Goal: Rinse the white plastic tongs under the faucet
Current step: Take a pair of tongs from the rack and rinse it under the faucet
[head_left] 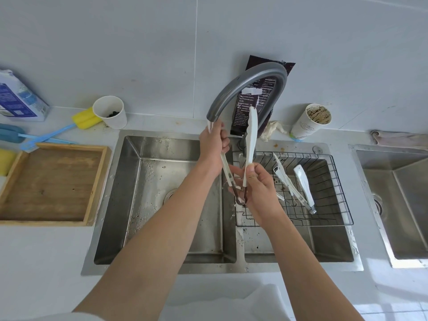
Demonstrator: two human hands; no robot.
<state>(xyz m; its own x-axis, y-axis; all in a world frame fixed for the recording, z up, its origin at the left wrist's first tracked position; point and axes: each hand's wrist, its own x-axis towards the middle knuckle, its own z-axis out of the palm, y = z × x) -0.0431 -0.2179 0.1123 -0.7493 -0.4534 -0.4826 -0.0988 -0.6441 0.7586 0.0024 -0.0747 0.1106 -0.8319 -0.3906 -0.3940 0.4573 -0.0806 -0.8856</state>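
The white plastic tongs (249,144) are held splayed just below the faucet (243,89) spout: one arm is enclosed by the left hand (214,147), the other pinched by the right hand (259,188) near the hinge.

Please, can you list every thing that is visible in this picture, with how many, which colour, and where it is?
tongs in hand: 1, white, held up by the faucet spout
tongs in rack: 2, white, right basin
faucet: 1, grey, arching over the sink
double sink: 1, steel, centre
wire rack: 1, black, right basin
second sink: 1, steel, far right
paper cups: 2, white, on the counter behind the sink
dark packet: 1, against the wall
wooden tray: 1, brown, left counter
sponge brush: 1, yellow and blue, left counter
left hand: grips one tong arm
right hand: grips the other arm
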